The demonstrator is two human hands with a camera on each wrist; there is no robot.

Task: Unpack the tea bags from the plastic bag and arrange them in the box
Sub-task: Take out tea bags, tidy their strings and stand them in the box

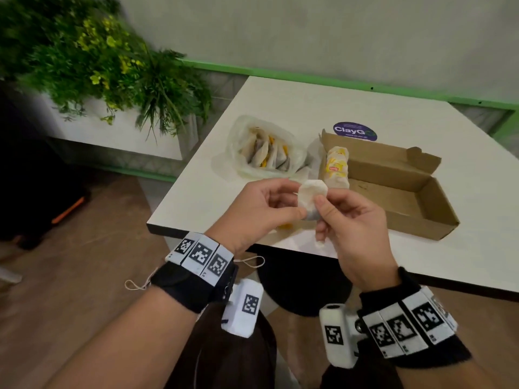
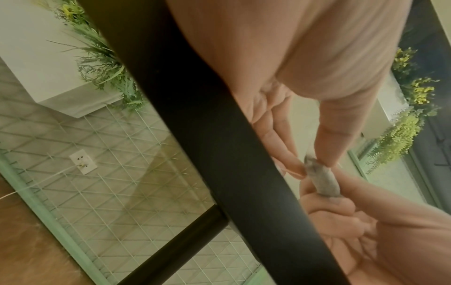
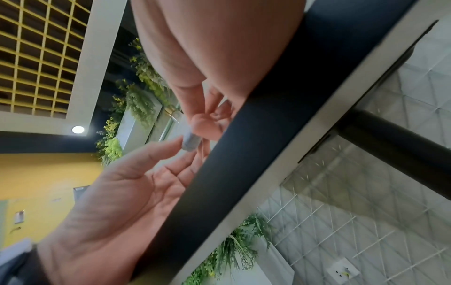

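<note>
White square table (image 1: 295, 108), one, by a green planter on the left. On it, right of centre, one open brown cardboard box (image 1: 407, 192); a single pale wrapped bundle with yellow print (image 1: 337, 167) stands at its left end, the rest of the floor bare. Just left of the box, one crumpled clear plastic bag (image 1: 264, 148), mouth open, several tea bags inside, too overlapped to count. Over the near table edge, left hand (image 1: 261, 206) and right hand (image 1: 354, 220), both pinching one small white paper tea bag (image 1: 311, 202) between thumb and fingertips; a yellow tag shows under the left hand. Risk, as I judge it: opposed pulling could tear the thin paper and spill leaf, or a loose pinch could drop it off the edge.
</note>
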